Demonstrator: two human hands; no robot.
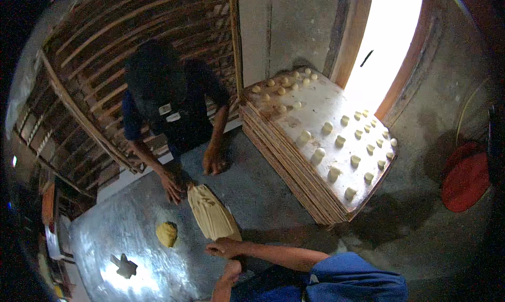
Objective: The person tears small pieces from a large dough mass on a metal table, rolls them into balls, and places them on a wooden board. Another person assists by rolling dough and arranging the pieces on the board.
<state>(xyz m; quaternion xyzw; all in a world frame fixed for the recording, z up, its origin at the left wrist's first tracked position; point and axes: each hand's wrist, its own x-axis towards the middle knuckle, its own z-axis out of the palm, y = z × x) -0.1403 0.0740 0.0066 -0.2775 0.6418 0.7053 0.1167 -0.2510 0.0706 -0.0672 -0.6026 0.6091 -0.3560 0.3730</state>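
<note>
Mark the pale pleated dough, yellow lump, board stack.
Pale pleated dough (211, 213): head view, middle of its folds.
Yellow lump (167, 234): head view, middle of its top.
Board stack (284, 169): head view, layered side.

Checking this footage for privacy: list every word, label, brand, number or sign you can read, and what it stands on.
No text can be read.
Pale patches on dark clothing: too blurred to tell any writing.
Pale mark on blue clothing: too small to tell.
</note>
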